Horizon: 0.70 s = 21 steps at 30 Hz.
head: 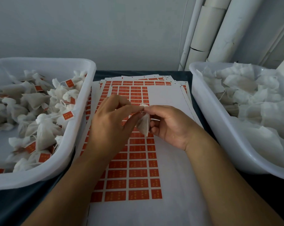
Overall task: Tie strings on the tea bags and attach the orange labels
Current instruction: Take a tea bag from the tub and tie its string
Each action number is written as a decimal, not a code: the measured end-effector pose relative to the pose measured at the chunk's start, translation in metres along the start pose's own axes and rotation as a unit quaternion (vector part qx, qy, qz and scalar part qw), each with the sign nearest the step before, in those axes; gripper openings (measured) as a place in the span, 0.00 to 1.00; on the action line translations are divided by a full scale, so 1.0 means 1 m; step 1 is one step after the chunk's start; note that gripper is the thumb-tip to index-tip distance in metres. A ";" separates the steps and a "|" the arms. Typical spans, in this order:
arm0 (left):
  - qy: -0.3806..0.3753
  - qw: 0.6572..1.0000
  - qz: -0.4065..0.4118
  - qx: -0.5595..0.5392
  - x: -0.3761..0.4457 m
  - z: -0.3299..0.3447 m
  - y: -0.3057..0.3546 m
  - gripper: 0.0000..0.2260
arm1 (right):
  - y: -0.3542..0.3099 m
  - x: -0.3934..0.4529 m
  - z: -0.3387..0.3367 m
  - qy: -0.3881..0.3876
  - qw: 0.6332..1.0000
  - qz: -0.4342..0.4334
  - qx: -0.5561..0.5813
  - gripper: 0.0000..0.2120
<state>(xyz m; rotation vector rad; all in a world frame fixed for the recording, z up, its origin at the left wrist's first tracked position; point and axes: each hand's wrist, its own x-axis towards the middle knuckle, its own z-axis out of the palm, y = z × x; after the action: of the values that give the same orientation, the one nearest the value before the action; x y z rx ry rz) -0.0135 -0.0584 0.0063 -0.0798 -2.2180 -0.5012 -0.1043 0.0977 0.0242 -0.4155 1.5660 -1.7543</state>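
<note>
A small white tea bag hangs between both hands above the label sheets. My right hand grips its gathered top, fingers curled round it. My left hand pinches the bag's top or its thin string right beside the right fingertips; the string itself is too fine to make out clearly. Below lies a sheet of orange labels in rows, part of it peeled bare on the right side. Which part of the neck each hand pinches is hidden by the fingers.
A white tub at the left holds several tied tea bags with orange labels. Another white tub at the right holds plain tea bags. More label sheets are stacked underneath. White pipes stand at the back right by a grey wall.
</note>
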 end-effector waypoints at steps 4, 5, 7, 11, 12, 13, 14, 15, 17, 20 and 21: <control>-0.009 1.000 -0.025 -0.003 0.000 0.002 0.000 0.10 | -0.002 0.000 -0.001 -0.001 0.999 -0.001 -0.042 0.11; -0.016 0.999 -0.032 -0.002 0.000 0.002 0.001 0.13 | -0.002 0.000 0.000 0.003 0.998 -0.004 -0.059 0.11; -0.036 0.998 -0.057 -0.005 0.000 0.002 0.003 0.17 | -0.002 0.000 0.001 0.014 0.996 -0.011 -0.084 0.12; -0.079 0.986 -0.143 -0.036 -0.001 0.004 0.007 0.10 | -0.002 -0.001 0.000 0.026 0.990 -0.034 -0.135 0.13; -0.092 0.978 -0.173 -0.065 -0.002 0.006 0.007 0.08 | -0.002 -0.001 0.000 0.021 0.989 -0.042 -0.140 0.12; -0.107 0.965 -0.214 -0.106 -0.002 0.006 0.007 0.08 | -0.002 -0.002 0.000 0.017 0.988 -0.051 -0.143 0.12; -0.126 0.944 -0.259 -0.158 -0.002 0.007 0.006 0.09 | -0.002 -0.002 0.000 0.014 0.987 -0.059 -0.150 0.11; -0.145 0.919 -0.304 -0.207 -0.002 0.007 0.006 0.10 | -0.002 -0.002 0.001 0.013 0.984 -0.066 -0.163 0.11; -0.161 0.875 -0.382 -0.251 0.000 0.004 0.007 0.12 | -0.001 -0.001 0.002 0.007 0.977 -0.082 -0.194 0.10; -0.131 0.766 -0.507 -0.373 0.006 0.000 0.010 0.11 | 0.000 -0.002 0.003 -0.012 0.969 -0.110 -0.220 0.09; -0.118 0.714 -0.529 -0.443 0.008 -0.002 0.011 0.10 | 0.001 -0.002 0.003 -0.016 0.969 -0.117 -0.218 0.08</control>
<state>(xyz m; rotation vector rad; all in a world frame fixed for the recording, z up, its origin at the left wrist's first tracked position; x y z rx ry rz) -0.0149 -0.0495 0.0171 0.7079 -1.8269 -2.2603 -0.1008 0.0967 0.0246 -0.8691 1.9451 -1.5488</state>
